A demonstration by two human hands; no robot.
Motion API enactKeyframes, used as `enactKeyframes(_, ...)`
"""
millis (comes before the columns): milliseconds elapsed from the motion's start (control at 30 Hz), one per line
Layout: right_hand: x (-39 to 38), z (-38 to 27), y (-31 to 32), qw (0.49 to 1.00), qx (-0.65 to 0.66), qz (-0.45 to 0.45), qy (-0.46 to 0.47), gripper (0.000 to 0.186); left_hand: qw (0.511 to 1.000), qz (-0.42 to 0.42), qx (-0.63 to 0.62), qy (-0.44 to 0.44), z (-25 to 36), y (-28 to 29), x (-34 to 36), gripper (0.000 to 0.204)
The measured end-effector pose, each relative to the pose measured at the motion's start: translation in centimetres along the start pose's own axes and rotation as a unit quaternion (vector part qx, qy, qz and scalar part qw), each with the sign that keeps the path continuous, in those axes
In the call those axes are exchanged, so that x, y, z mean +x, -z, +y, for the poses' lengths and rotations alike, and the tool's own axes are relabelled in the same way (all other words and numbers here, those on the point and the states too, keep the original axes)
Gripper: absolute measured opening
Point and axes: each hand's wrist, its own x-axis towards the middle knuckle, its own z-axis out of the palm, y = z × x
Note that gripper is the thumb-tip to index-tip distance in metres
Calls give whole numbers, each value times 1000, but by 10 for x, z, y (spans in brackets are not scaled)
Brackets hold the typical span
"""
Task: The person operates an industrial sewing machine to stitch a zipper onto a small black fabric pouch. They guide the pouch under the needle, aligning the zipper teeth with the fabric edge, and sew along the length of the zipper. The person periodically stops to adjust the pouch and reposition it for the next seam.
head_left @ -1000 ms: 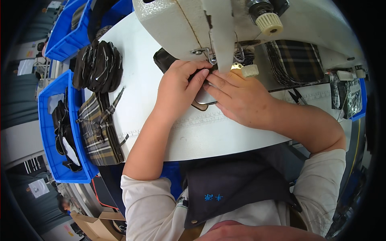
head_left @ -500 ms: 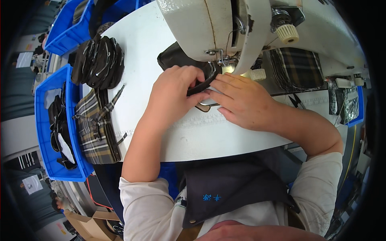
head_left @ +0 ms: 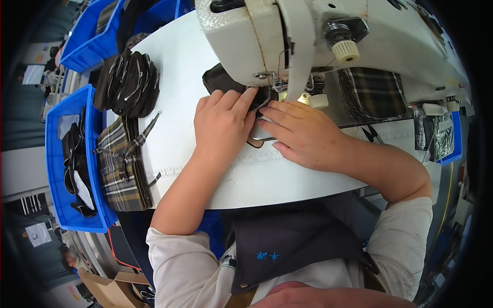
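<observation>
A dark fabric piece (head_left: 220, 78) with a curved metal zipper (head_left: 262, 106) lies at the needle area of a white sewing machine (head_left: 228, 43). My left hand (head_left: 223, 123) rests over it, fingers stretched forward and slightly apart, index tip beside the zipper; the thumb is partly hidden. From the right, my right hand (head_left: 305, 133) lies with flat fingers, their tips at the zipper's near end close to the presser foot (head_left: 279, 85), its thumb apart. A small tan-edged piece (head_left: 255, 143) shows between the hands. The needle point is hard to make out.
Dark zippered pouches (head_left: 128, 84) are stacked at left, above plaid fabric pieces (head_left: 120, 164). Blue bins (head_left: 105, 205) stand beyond the table's left edge. Plaid panels (head_left: 372, 92) lie right of the needle, near black snips (head_left: 371, 134). Wrapped packets (head_left: 441, 136) sit far right.
My left hand has gone from pinching the zippered edge to lying flatter over the fabric. The fabric has turned slightly, and more of it is covered. My right hand stays close to the presser foot.
</observation>
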Motion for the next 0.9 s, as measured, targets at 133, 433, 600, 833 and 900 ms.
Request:
enactKeyframes(133, -1, 0, 0, 1000, 11, -5, -2, 53, 990, 7, -141, -6, -3, 1, 3, 41)
enactKeyframes(433, -3, 2, -5, 998, -8, 40, 46, 37, 942, -135, -305, 40, -6, 5, 5, 39)
enactKeyframes(600, -4, 1, -6, 998, -38, 32, 37, 39, 991, -26, -82, -101, 0, -12, 6, 49)
enactKeyframes(833, -4, 1, -6, 999, -27, 4, 35, 41, 992, 32, -80, -96, 0, -16, 10, 43)
enactKeyframes(900, -5, 3, -9, 999, -32, 21, 36, 40, 990, 53, -61, -112, 0, -17, 11, 35)
